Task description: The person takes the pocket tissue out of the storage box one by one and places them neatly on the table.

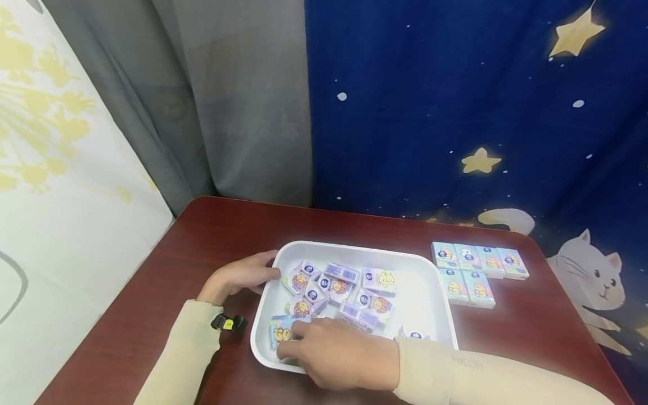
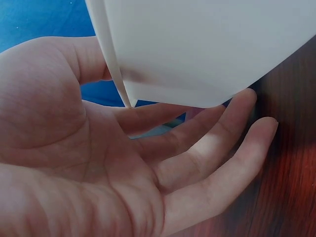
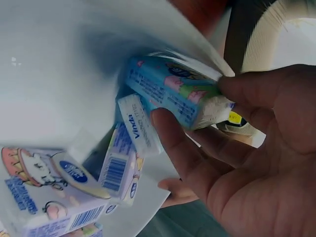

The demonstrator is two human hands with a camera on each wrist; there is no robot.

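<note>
A white plastic tray [image 1: 440, 287] holds several lilac tissue packs [image 1: 381, 280] in a loose heap. My left hand [image 1: 248, 274] holds the tray's left rim. In the left wrist view, the thumb lies behind the tray wall [image 2: 207, 54], with the fingers along its outside and lower edge. Inside the tray's near left corner, my right hand [image 1: 338, 351] pinches a blue tissue pack [image 1: 280, 331] between thumb and fingers. The right wrist view shows this pack [image 3: 163, 91] tilted beside the tray wall, touching a small white pack end marked Vinda [image 3: 136, 123].
Right of the tray, several blue tissue packs [image 1: 466, 275] lie in two rows on the dark red table [image 1: 212, 230]. Another pack [image 1: 415, 334] in the tray is partly hidden by the right sleeve. Grey and blue curtains [image 1: 385, 112] hang behind the table.
</note>
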